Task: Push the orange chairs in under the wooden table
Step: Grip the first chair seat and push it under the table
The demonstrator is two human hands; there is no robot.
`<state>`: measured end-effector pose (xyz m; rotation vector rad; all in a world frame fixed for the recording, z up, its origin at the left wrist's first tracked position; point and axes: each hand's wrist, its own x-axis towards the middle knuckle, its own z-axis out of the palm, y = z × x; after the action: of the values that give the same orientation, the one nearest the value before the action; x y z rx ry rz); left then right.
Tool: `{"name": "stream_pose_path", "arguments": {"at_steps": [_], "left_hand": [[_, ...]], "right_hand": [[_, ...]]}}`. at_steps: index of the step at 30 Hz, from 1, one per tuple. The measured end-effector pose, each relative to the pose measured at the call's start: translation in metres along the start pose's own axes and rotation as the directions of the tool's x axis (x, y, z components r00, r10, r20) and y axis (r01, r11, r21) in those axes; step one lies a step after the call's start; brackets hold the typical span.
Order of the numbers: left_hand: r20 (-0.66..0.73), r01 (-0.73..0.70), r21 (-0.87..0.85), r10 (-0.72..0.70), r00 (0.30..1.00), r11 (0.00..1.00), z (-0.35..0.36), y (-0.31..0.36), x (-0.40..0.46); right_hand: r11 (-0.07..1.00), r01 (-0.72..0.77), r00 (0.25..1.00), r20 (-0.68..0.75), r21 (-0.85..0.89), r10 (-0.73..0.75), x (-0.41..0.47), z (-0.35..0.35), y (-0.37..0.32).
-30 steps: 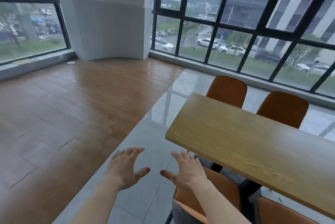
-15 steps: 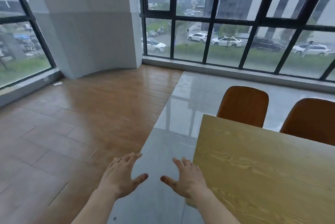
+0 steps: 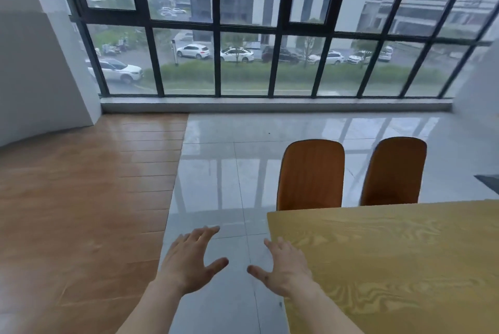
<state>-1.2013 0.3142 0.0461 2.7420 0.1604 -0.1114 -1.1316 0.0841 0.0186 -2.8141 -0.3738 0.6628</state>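
Observation:
The wooden table (image 3: 391, 266) fills the lower right, its short end facing me. Beyond its far long edge two orange chairs show only their backs: the left chair (image 3: 310, 174) and the right chair (image 3: 394, 171), both close against the table. My left hand (image 3: 189, 260) hovers palm down over the grey floor, fingers spread, holding nothing. My right hand (image 3: 286, 266) is held the same way at the table's near left corner, empty, with its fingers over the table's edge. Neither hand touches a chair.
Grey glossy tiles (image 3: 221, 177) run ahead to a low sill under a wall of black-framed windows (image 3: 243, 63). Wood flooring (image 3: 81, 198) lies to the left, with a white wall (image 3: 35, 71) behind it. A dark object (image 3: 490, 181) pokes in at the right edge.
The view has swung right around the table's end: the two near chairs have dropped out of sight and the windows now face me. Both hands stay spread and empty in front.

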Motion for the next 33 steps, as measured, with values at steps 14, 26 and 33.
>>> {"name": "stream_pose_path", "arguments": {"at_steps": [14, 26, 33], "left_hand": [[0.173, -0.367, 0.01, 0.36, 0.917, 0.93, -0.032, -0.031, 0.339], [0.271, -0.542, 0.021, 0.517, 0.812, 0.84, -0.054, 0.017, 0.648], [0.314, -0.743, -0.094, 0.727, 0.61, 0.663, -0.008, 0.104, 0.801]], "right_hand": [[0.905, -0.354, 0.918, -0.099, 0.237, 0.385, 0.242, -0.086, -0.013], [0.755, -0.53, 0.805, -0.049, 0.386, 0.591, 0.444, -0.192, 0.05], [0.555, -0.685, 0.614, -0.036, 0.471, 0.788, 0.514, -0.237, 0.115]]}}
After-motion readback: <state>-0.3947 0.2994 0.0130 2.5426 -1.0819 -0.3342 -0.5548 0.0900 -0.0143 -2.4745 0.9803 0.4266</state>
